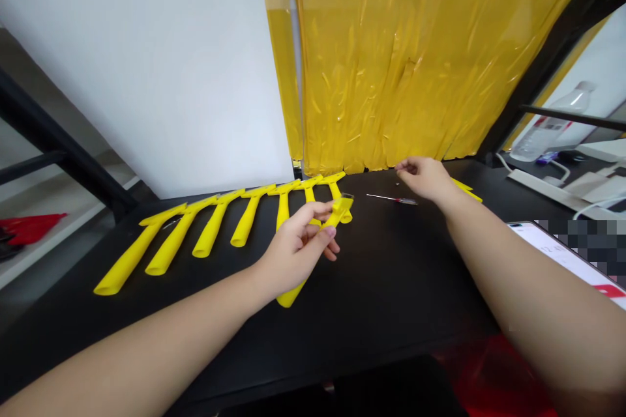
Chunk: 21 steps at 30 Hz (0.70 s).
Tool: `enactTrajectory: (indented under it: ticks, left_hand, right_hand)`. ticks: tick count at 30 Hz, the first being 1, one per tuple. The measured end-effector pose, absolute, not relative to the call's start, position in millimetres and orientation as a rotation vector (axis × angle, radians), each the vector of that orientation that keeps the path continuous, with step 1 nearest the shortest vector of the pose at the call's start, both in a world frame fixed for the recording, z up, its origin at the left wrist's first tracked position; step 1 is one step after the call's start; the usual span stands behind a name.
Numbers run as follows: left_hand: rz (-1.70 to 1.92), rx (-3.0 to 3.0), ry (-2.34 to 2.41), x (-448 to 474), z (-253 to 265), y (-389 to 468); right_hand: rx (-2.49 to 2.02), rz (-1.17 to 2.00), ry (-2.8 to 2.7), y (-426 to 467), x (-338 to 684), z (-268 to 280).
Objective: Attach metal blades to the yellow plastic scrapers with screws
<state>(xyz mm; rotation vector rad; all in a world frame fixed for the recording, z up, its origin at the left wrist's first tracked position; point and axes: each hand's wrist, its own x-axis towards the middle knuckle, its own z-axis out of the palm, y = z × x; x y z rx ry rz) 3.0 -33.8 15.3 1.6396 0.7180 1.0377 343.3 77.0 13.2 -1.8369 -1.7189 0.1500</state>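
My left hand [306, 238] is closed around a yellow plastic scraper [293, 295], its hollow handle pointing down toward me. A clear or metallic piece shows at the scraper's head. Over the back of the table, my right hand [424, 176] has its fingers drawn together; anything between the fingertips is too small to make out. A tiny piece [397, 184] lies just below those fingertips. Between the two hands is a thin screwdriver [391, 199] on the black table. Several more T-shaped yellow scrapers [210, 228] lie in a row to the left, handles toward me.
Behind my right wrist lie yellow parts [467, 190]. A phone [552, 251] rests at the right, under my forearm's far side. A yellow plastic curtain [391, 78] and a white panel [161, 65] stand behind the black table [381, 287]. A bottle [557, 120] is beyond the right frame post.
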Motion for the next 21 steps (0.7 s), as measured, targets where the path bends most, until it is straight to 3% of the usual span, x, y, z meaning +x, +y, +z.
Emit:
enactTrajectory:
  ticks: [6, 14, 18, 21]
  left_hand:
    - [0.839, 1.107, 0.641, 9, 15, -31]
    - [0.817, 0.888, 0.745, 10, 16, -25]
    - [0.822, 0.869, 0.758, 11, 16, -24]
    - [0.796, 0.856, 0.761, 11, 14, -23]
  right_hand:
    - [-1.988, 0.137, -1.821, 99, 359, -10]
    - [-1.97, 0.143, -1.797, 106, 358, -13]
    - [-1.837, 0.21, -1.745, 97, 352, -5]
    - [-1.423, 0.476, -1.66, 80, 328, 7]
